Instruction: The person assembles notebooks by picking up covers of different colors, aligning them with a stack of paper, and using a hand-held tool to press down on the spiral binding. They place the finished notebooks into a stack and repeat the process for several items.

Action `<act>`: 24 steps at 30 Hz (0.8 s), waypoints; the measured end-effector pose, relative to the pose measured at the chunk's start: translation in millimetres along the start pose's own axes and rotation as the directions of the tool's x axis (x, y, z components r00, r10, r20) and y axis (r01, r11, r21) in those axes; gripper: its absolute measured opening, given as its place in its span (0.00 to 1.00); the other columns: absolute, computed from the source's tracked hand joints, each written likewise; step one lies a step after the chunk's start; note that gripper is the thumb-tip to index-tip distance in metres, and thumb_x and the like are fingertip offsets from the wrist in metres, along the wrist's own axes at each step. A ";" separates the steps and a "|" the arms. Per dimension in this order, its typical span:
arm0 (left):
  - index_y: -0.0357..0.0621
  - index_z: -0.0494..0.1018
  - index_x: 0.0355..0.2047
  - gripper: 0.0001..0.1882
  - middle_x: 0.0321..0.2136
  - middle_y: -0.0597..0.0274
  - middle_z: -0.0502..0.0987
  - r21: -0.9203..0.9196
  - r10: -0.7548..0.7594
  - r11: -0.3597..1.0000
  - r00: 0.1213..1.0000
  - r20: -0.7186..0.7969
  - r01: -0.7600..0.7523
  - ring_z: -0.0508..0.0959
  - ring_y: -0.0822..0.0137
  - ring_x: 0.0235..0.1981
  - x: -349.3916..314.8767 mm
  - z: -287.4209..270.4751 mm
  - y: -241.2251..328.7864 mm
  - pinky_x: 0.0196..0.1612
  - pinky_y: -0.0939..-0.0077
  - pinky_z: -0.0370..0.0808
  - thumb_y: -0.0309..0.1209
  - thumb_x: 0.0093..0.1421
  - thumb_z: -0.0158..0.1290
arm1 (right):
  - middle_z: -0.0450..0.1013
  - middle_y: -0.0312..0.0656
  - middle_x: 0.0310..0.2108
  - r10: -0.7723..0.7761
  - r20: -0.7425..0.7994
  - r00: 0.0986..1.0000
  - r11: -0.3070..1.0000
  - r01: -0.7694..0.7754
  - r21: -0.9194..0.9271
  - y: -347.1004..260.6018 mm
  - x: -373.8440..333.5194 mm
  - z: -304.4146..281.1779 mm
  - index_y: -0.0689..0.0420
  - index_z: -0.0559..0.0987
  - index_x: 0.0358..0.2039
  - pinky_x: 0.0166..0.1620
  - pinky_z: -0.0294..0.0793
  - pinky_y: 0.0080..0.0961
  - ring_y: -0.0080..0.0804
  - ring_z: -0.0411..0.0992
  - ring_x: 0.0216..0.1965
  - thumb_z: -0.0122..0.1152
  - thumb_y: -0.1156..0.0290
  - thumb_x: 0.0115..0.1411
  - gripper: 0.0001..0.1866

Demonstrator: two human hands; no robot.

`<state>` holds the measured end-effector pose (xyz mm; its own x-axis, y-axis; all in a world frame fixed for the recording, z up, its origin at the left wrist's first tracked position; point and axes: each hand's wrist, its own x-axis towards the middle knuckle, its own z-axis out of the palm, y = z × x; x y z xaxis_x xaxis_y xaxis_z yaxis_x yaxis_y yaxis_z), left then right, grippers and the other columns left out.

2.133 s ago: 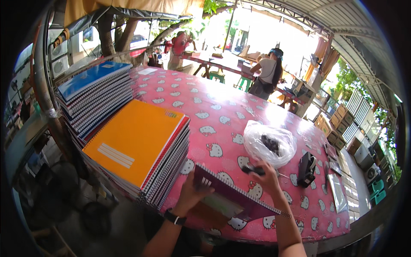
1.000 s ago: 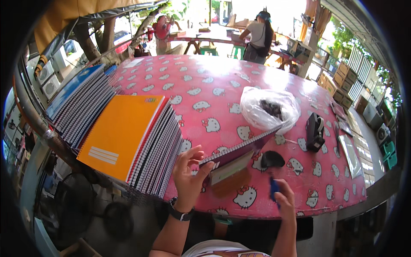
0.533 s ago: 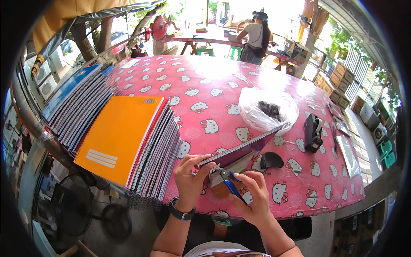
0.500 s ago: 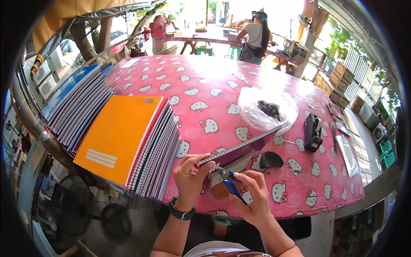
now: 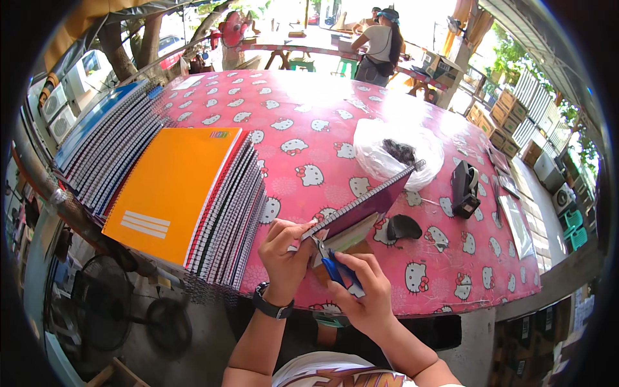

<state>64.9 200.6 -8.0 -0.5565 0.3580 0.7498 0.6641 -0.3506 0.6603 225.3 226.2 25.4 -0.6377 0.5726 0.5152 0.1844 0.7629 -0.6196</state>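
Under an open shed roof, pink cat-print tablecloth (image 5: 309, 122) — left hand (image 5: 284, 248) grips notebook (image 5: 361, 209), right hand (image 5: 364, 290) grips pliers (image 5: 332, 264).

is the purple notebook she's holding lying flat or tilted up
Tilted up: the left hand lifts the purple spiral notebook by its near corner, its far end higher above the table.

open: bare tablecloth (image 5: 309, 122) mid-table | blocked left: notebook stacks (image 5: 193, 200) | blocked right: plastic bag (image 5: 393, 155), tape dispenser (image 5: 463, 188)

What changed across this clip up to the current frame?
The right hand left the plastic bag, picked up blue-handled pliers and brought them to the spiral edge of the purple notebook. The left hand kept its grip there. The notebook stacks stayed put.
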 end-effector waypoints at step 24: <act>0.36 0.73 0.31 0.09 0.19 0.63 0.76 -0.345 -0.361 0.876 0.933 -0.009 0.336 0.72 0.78 0.18 -5.4 1.8 10.8 0.22 0.81 0.68 0.29 0.55 0.58 | 0.67 0.48 0.46 0.312 -0.413 0.856 0.756 -0.487 -0.437 163.3 -100.2 -77.9 0.59 0.71 0.45 0.55 0.57 0.42 0.44 0.62 0.52 0.62 0.68 0.46 0.24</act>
<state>76.0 196.5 -5.0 -0.7632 0.4523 0.4615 0.2229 -0.4861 0.8450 377.6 316.8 -81.2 -0.1789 0.8518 0.4924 0.7771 0.4293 -0.4603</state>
